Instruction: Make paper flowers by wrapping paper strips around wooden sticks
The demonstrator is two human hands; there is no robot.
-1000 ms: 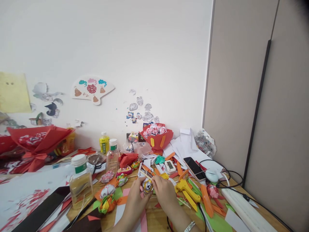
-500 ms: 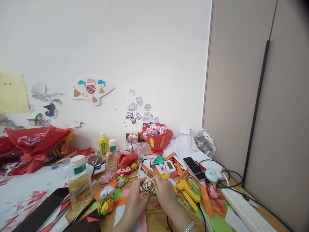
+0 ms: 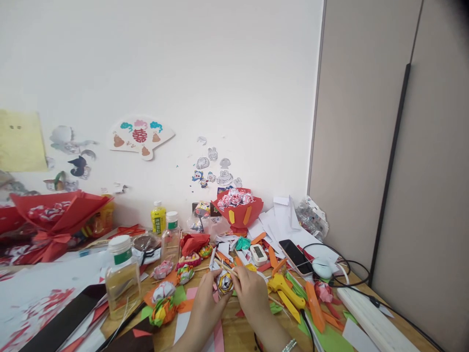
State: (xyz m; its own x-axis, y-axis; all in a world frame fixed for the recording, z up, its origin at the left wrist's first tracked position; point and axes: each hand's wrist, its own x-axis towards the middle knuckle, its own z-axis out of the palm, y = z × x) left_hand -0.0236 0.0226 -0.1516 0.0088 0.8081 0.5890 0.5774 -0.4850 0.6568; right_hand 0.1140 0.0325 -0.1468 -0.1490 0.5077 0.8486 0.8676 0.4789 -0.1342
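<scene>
Between my two hands sits a small paper flower (image 3: pixel 224 282) in white, yellow and dark strips. My left hand (image 3: pixel 204 299) is closed around the flower's left side, its thumb below it. On the other side, my right hand (image 3: pixel 252 292) pinches a thin wooden stick (image 3: pixel 225 266), which slants across just behind the flower. Whether the stick touches the flower cannot be made out. Nearby on the left lie other crumpled paper flowers, including an orange and green one (image 3: pixel 162 311) and a white one (image 3: pixel 163 291).
A yellow glue gun (image 3: pixel 287 291) lies right of my hands, near a phone (image 3: pixel 296 257) and a white power strip (image 3: pixel 375 320). Clear jars (image 3: pixel 122 286) stand left. A red bouquet (image 3: pixel 238 215) is behind, among paper scraps. A white timer (image 3: pixel 258 254) sits beyond my right hand.
My hands stay almost in place around the paper flower. The stick in my right hand has shifted slightly, and the whole view has moved a little.
</scene>
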